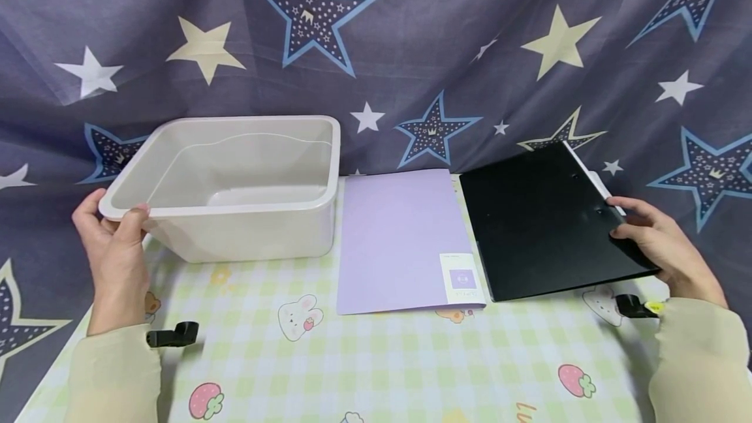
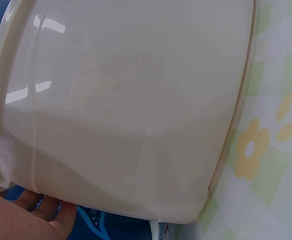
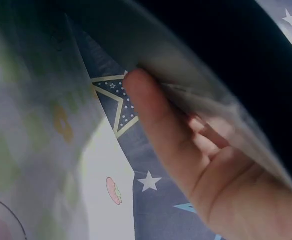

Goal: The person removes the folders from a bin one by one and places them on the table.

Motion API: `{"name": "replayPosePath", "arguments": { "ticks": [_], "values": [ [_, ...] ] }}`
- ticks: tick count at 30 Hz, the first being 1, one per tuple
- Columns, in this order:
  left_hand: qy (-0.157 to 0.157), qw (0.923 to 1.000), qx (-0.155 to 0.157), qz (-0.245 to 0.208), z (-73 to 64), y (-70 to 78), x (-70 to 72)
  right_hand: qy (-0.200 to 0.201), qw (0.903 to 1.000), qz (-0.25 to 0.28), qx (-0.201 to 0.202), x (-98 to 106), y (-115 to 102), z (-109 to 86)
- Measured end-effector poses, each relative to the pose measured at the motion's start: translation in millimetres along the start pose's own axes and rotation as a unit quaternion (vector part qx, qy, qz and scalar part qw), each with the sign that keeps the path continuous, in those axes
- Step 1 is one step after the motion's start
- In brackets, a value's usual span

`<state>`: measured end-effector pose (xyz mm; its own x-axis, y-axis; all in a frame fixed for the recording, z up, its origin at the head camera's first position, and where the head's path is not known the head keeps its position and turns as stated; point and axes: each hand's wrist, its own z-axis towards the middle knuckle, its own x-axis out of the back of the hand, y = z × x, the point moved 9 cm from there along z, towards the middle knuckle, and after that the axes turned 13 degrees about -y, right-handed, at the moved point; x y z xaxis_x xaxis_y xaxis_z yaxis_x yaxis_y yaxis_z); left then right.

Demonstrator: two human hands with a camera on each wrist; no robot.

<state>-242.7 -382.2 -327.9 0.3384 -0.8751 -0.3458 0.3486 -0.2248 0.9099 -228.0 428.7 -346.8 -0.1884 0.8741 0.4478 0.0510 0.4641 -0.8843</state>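
In the head view, a light grey plastic bin [image 1: 247,230] stands at the left of the table. My left hand [image 1: 114,247] grips its rim at the near left corner, thumb on the front side; the bin's wall [image 2: 136,100] fills most of the left wrist view. At the right, my right hand [image 1: 664,240] pinches the right edge of a black folder [image 1: 552,227], whose right side is raised off the table. White edges show along the folder's upper right side. The right wrist view shows my right hand [image 3: 200,160] against the dark folder [image 3: 225,60].
Between bin and black folder, a lilac folder [image 1: 399,240] with a white label [image 1: 462,278] lies flat. A green checked cloth [image 1: 376,364] covers the table. Behind hangs a dark star-patterned curtain [image 1: 411,38], touching the table's back edge.
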Motion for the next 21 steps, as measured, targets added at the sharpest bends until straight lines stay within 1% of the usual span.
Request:
{"name": "replayPosePath", "arguments": {
  "ticks": [5,8,13,21],
  "values": [
    [0.001,0.9999,-0.006,-0.01,0.0,0.0,0.6,0.008,0.9968,-0.08,0.001,0.3,2.3,0.1],
    [0.001,0.9999,-0.008,-0.012,-0.1,0.0,0.9,0.003,0.9943,-0.106,-0.004,-1.2,5.1,1.0],
    [0.001,0.9999,-0.005,-0.01,-0.1,-0.6,0.5,-0.007,0.9921,-0.123,-0.023,-2.5,9.8,2.4],
    [0.005,1.0,-0.001,-0.004,0.2,-1.3,1.1,0.004,0.9932,-0.115,-0.018,-2.1,12.9,4.4]
  ]
}}
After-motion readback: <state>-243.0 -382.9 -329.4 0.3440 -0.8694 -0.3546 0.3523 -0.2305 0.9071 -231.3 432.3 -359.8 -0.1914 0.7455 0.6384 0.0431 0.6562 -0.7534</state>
